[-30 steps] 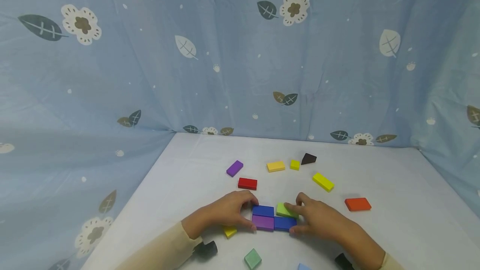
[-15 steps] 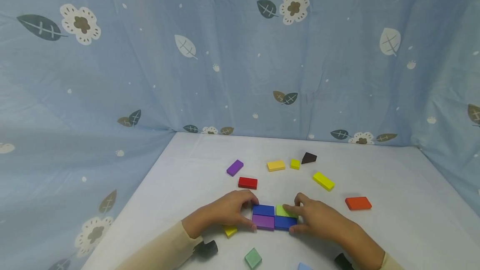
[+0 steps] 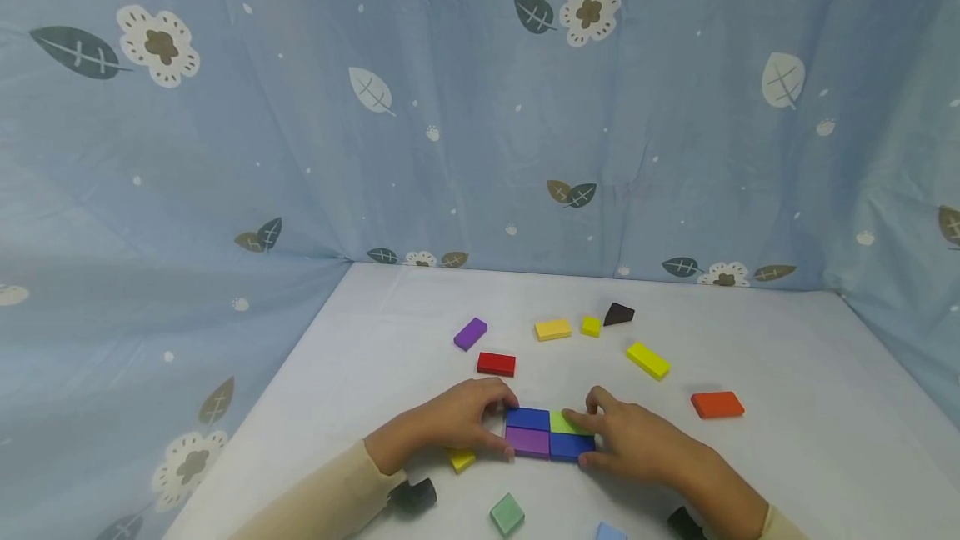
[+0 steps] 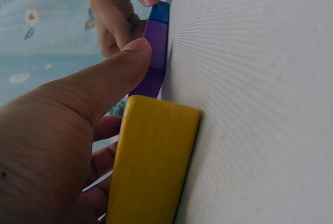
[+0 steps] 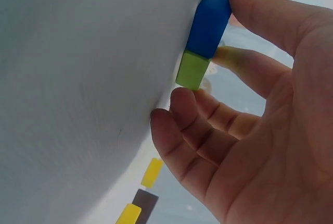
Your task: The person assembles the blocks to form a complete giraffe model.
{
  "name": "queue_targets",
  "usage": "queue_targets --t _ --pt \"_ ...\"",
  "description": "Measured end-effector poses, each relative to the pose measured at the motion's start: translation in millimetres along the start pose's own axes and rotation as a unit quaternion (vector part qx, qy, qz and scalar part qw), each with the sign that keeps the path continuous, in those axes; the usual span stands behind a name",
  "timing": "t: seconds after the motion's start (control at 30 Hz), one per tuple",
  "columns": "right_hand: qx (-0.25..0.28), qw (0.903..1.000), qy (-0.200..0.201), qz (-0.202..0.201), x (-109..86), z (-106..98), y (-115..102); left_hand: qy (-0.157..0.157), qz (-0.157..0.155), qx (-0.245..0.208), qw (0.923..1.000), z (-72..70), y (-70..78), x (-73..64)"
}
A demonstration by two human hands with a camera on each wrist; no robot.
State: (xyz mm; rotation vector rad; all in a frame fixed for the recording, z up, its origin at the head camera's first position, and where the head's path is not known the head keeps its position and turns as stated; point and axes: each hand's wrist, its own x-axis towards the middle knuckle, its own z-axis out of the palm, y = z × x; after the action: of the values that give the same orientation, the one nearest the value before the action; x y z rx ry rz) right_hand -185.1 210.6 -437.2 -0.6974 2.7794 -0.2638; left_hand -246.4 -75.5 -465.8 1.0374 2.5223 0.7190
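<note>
Four flat wooden blocks form a rectangle on the white table. A blue block lies behind a purple block on the left, and a lime green block behind a second blue block on the right. My left hand holds the left pair, thumb at the purple block's near corner and index finger at the blue block's far corner. With the index fingertip on the lime green block and the thumb at the near side of the right blue block, my right hand holds the right pair.
A yellow block lies beneath the left hand. Around lie a red block, a purple block, an orange-red block, a green block, a light blue block, several yellow ones and a black piece.
The lime green block has slid slightly left, up against the left blue block, with the right index finger on it. The left hand has stayed in place.
</note>
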Motion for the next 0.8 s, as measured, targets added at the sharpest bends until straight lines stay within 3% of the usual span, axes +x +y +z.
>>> queue_targets --t 0.8 --pt "-0.005 0.9995 -0.005 0.03 -3.7 0.9 -10.2 0.002 0.017 0.013 0.9998 -2.7 2.7 -2.2"
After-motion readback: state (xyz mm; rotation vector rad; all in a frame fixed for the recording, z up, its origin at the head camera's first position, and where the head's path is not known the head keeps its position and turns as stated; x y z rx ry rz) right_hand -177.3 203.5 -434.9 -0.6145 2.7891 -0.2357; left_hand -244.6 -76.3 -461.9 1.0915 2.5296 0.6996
